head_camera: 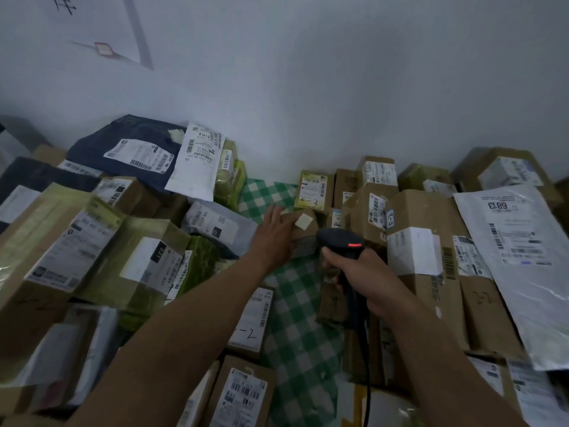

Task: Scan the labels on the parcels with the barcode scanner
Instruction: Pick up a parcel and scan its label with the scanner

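Observation:
My right hand (366, 280) grips the handle of a black barcode scanner (340, 241), whose red light is lit on top and whose head points at a small brown parcel (303, 229). My left hand (274, 234) holds that small parcel from its left side, fingers wrapped over its top edge. The parcel carries a pale square sticker and sits on the green checked cloth (292, 303) in the middle. The scanner's black cable (366, 380) hangs down toward the lower edge.
Cardboard boxes and mailer bags with white labels are piled on both sides: a large box (61, 251) at left, a dark blue bag (132, 149) behind, a white mailer (520, 257) at right. A white wall (338, 87) closes the back.

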Demonstrator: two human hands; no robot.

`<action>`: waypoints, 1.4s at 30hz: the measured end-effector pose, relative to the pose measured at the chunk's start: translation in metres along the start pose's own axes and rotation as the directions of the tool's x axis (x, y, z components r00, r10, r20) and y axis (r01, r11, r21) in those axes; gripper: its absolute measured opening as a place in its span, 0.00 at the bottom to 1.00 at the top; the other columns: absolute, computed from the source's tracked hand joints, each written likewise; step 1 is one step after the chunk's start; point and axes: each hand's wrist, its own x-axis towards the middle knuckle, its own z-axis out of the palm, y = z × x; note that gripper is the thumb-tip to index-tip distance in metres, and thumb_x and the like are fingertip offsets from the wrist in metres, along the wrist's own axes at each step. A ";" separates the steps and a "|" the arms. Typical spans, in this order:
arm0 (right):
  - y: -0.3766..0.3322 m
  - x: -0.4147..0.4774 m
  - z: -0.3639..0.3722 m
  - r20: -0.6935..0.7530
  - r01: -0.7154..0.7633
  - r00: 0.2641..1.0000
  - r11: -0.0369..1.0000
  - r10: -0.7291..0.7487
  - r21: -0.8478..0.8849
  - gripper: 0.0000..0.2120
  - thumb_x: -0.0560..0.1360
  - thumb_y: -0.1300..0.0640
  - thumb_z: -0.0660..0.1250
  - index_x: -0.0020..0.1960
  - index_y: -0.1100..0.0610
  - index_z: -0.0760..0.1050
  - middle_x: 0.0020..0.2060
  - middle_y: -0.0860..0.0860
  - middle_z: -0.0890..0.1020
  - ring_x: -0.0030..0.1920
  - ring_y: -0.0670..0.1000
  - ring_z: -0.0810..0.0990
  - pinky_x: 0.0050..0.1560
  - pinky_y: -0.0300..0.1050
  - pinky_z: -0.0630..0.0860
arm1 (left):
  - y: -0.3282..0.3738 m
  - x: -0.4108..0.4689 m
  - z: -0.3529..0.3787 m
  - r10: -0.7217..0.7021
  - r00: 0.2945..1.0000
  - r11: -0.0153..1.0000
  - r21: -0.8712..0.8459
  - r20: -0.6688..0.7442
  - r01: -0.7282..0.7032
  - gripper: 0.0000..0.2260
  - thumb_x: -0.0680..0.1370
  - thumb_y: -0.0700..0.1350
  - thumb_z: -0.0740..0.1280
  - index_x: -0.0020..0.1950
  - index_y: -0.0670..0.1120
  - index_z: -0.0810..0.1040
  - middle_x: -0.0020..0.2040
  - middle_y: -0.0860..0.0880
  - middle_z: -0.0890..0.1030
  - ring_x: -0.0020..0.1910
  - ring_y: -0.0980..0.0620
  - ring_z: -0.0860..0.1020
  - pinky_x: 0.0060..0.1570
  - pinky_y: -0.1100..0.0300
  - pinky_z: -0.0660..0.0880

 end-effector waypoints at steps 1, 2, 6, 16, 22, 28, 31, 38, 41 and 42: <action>0.000 -0.001 0.000 0.000 -0.001 1.000 1.000 0.001 -0.002 0.08 0.79 0.49 0.72 0.56 0.51 0.81 0.46 0.51 0.85 0.38 0.49 0.80 0.41 0.44 0.77 | -0.002 -0.004 0.000 -0.001 1.000 0.999 -0.042 0.026 0.002 0.36 0.78 0.48 0.73 0.81 0.50 0.58 0.81 0.43 0.56 0.81 0.38 0.52 0.76 0.43 0.64; 0.000 -0.002 0.000 0.000 0.000 1.000 1.000 0.000 -0.001 0.06 0.79 0.49 0.72 0.54 0.50 0.81 0.45 0.51 0.85 0.38 0.49 0.80 0.42 0.45 0.78 | -0.005 -0.009 0.001 -0.004 0.999 0.996 -0.093 0.036 0.008 0.36 0.77 0.46 0.73 0.80 0.48 0.58 0.81 0.43 0.56 0.80 0.38 0.55 0.76 0.43 0.65; -0.002 -0.011 0.001 -0.003 0.017 1.000 1.000 -0.017 0.012 0.04 0.79 0.50 0.72 0.52 0.50 0.81 0.45 0.52 0.86 0.38 0.49 0.80 0.43 0.46 0.78 | -0.011 -0.029 -0.001 -0.112 0.993 0.956 -0.269 0.025 0.115 0.37 0.74 0.47 0.76 0.77 0.51 0.61 0.76 0.45 0.60 0.71 0.42 0.69 0.67 0.47 0.73; -0.015 -0.064 0.021 -0.051 0.164 0.986 0.983 -0.160 0.087 0.07 0.79 0.49 0.73 0.57 0.43 0.80 0.48 0.45 0.86 0.51 0.48 0.83 0.55 0.49 0.79 | 0.010 -0.108 -0.089 -0.452 0.890 0.423 -0.892 -0.054 0.161 0.33 0.73 0.46 0.79 0.75 0.55 0.70 0.74 0.51 0.73 0.71 0.48 0.72 0.64 0.50 0.76; -0.016 -0.113 0.039 -0.129 0.266 0.958 0.961 -0.255 0.073 0.17 0.76 0.45 0.74 0.64 0.42 0.78 0.55 0.43 0.84 0.56 0.47 0.80 0.60 0.50 0.77 | 0.007 -0.170 -0.134 -0.338 0.941 0.240 -0.969 -0.025 0.061 0.24 0.72 0.46 0.79 0.66 0.60 0.78 0.66 0.56 0.81 0.64 0.53 0.79 0.62 0.45 0.80; -0.006 -0.154 0.048 -0.012 0.255 0.966 0.944 -0.258 0.211 0.30 0.66 0.41 0.78 0.65 0.48 0.81 0.56 0.48 0.87 0.60 0.52 0.84 0.67 0.60 0.76 | 0.021 -0.217 -0.157 -0.235 0.972 0.017 -1.000 0.006 0.010 0.14 0.78 0.41 0.72 0.64 0.48 0.79 0.57 0.46 0.86 0.58 0.44 0.84 0.56 0.50 0.81; -0.001 -0.164 0.048 0.033 0.257 0.960 0.926 -0.277 0.275 0.28 0.67 0.47 0.79 0.66 0.51 0.80 0.57 0.51 0.87 0.60 0.53 0.85 0.68 0.62 0.76 | 0.033 -0.235 -0.159 -0.255 0.967 0.031 -0.999 0.005 0.013 0.16 0.80 0.48 0.69 0.67 0.48 0.79 0.55 0.49 0.87 0.57 0.49 0.84 0.56 0.56 0.81; 0.002 -0.179 0.049 -0.049 0.266 0.964 0.930 -0.263 0.254 0.22 0.70 0.52 0.80 0.63 0.52 0.82 0.53 0.51 0.88 0.56 0.54 0.86 0.64 0.61 0.79 | 0.031 -0.264 -0.137 -0.108 0.993 0.106 -0.992 0.051 0.062 0.37 0.69 0.50 0.78 0.73 0.70 0.67 0.68 0.49 0.79 0.66 0.46 0.79 0.59 0.40 0.80; 0.005 -0.181 0.051 -0.095 0.257 0.965 0.949 -0.243 0.181 0.20 0.72 0.51 0.79 0.62 0.51 0.82 0.52 0.49 0.88 0.56 0.53 0.86 0.62 0.58 0.80 | 0.033 -0.269 -0.132 -0.139 0.990 0.162 -0.985 0.034 0.056 0.37 0.74 0.45 0.78 0.75 0.68 0.65 0.67 0.50 0.78 0.65 0.49 0.78 0.60 0.42 0.80; 0.005 -0.182 0.052 -0.133 0.253 0.963 0.956 -0.234 0.147 0.19 0.73 0.50 0.79 0.62 0.50 0.82 0.53 0.48 0.88 0.56 0.52 0.85 0.59 0.55 0.81 | 0.032 -0.268 -0.131 -0.151 0.988 0.194 -0.979 0.025 0.055 0.35 0.75 0.43 0.77 0.75 0.67 0.66 0.67 0.51 0.77 0.65 0.52 0.78 0.59 0.44 0.81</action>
